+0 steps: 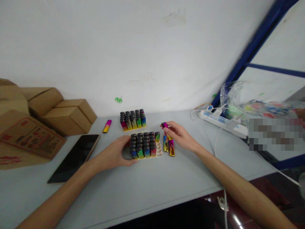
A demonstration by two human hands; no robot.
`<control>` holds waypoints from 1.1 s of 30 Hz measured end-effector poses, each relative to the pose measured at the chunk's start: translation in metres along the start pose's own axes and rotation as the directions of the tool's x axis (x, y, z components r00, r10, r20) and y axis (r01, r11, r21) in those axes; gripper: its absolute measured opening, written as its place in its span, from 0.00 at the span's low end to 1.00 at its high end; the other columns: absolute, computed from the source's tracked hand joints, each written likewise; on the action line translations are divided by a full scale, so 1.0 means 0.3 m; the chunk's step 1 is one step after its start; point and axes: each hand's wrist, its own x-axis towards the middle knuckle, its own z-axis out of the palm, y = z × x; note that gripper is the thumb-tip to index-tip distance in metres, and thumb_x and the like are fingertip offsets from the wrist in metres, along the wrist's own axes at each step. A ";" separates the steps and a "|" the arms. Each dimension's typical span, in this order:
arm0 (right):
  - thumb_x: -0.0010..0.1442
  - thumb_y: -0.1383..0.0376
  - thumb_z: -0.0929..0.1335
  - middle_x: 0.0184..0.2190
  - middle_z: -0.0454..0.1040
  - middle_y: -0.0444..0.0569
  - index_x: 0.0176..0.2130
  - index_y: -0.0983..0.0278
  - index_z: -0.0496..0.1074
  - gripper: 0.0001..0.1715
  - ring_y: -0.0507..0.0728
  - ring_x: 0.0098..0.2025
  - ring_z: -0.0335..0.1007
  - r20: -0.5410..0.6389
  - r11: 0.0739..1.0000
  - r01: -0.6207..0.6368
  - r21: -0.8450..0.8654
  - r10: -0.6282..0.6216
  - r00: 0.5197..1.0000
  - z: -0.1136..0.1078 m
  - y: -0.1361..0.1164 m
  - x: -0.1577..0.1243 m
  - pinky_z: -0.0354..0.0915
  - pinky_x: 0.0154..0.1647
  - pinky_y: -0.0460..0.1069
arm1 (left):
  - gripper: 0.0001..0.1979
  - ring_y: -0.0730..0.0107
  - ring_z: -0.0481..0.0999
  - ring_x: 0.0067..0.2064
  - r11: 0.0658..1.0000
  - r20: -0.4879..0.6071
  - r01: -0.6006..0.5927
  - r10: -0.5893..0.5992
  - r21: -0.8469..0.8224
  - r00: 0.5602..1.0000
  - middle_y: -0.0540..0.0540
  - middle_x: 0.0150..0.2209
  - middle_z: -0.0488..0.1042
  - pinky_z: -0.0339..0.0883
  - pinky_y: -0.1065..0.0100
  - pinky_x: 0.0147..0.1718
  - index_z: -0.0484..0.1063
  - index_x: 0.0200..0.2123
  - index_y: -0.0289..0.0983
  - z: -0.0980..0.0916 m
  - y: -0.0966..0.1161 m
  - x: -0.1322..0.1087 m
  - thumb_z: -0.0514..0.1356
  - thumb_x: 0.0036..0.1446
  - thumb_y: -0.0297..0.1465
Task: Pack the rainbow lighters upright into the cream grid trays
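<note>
My left hand (116, 152) grips the left side of a white tray (159, 152) filled with upright, black-topped lighters (140, 152); several slots in its rightmost column show bare. Between the fingers of my right hand (178, 135) is a purple-topped lighter (165, 125), just right of the tray. Below that hand, multicoloured lighters (171, 149) lie on the table beside the tray. Behind stands a second block of upright lighters (132, 121). One pink and yellow lighter (107, 126) lies alone to the left.
Brown cardboard boxes (64, 119) and a black tablet (75, 157) occupy the left of the grey table (133, 194). On the right are a white power strip (222, 122) with cables, a clear plastic bag (257, 106) and a blue metal frame (252, 47).
</note>
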 end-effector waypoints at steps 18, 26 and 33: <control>0.63 0.52 0.77 0.39 0.83 0.50 0.44 0.62 0.81 0.17 0.56 0.38 0.81 -0.001 0.988 0.054 -0.144 -0.054 0.999 0.002 0.016 -0.012 0.78 0.41 0.51 | 0.27 0.46 0.80 0.50 1.000 0.020 -0.007 0.007 -0.012 1.000 0.39 0.49 0.80 0.74 0.54 0.55 0.72 0.46 0.38 0.000 -0.002 0.003 0.72 0.48 0.47; 0.63 0.57 0.77 0.36 0.82 0.47 0.41 0.61 0.74 0.13 0.54 0.35 0.80 0.060 0.970 0.111 -0.217 -0.100 0.993 0.015 -0.004 -0.015 0.77 0.39 0.50 | 0.26 0.48 0.80 0.48 1.000 0.016 -0.008 0.009 -0.023 1.000 0.40 0.47 0.80 0.74 0.54 0.53 0.72 0.45 0.38 -0.005 0.003 0.004 0.72 0.48 0.47; 0.63 0.59 0.76 0.32 0.80 0.45 0.36 0.62 0.74 0.11 0.54 0.33 0.77 0.091 0.932 0.115 -0.345 -0.089 0.992 0.021 -0.015 -0.005 0.72 0.38 0.50 | 0.27 0.48 0.80 0.49 1.000 0.001 -0.008 0.008 -0.011 1.000 0.41 0.47 0.80 0.74 0.54 0.52 0.73 0.46 0.39 0.000 -0.003 0.002 0.73 0.47 0.46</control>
